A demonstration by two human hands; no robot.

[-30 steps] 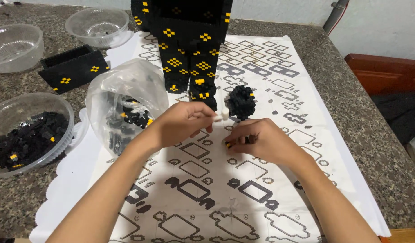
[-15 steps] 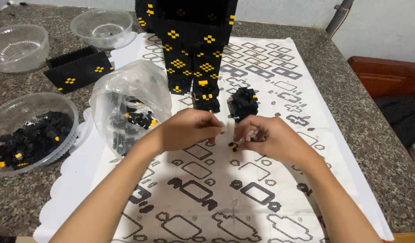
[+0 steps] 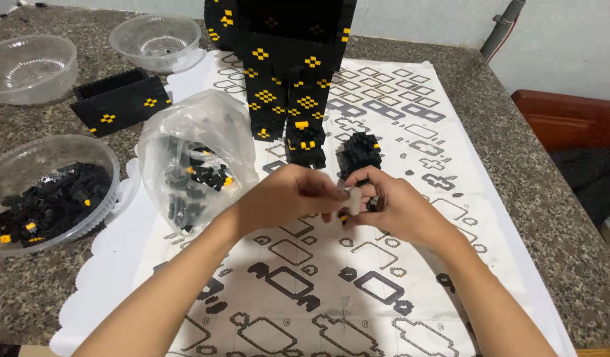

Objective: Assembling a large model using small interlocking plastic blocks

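Note:
My left hand (image 3: 285,198) and my right hand (image 3: 401,210) meet fingertip to fingertip above a printed instruction sheet (image 3: 384,297). A small white piece (image 3: 352,198) is pinched at the fingertips of my left hand. My right hand pinches a tiny black and yellow brick (image 3: 344,215) right beside it. Just beyond the fingers, a small clump of black bricks (image 3: 361,152) sits on the sheet. Further back stands a tall black model with yellow dots (image 3: 285,66).
A clear plastic bag of black and yellow bricks (image 3: 192,158) lies left of my hands. At far left is a clear bowl (image 3: 53,142) of black bricks, with two empty bowls (image 3: 27,66) (image 3: 156,39) and a flat black panel (image 3: 120,102) behind. A granite counter (image 3: 549,231) ends at right.
Both hands have drawn back a little from the black clump toward me, staying together. The white piece and tiny brick remain at the fingertips.

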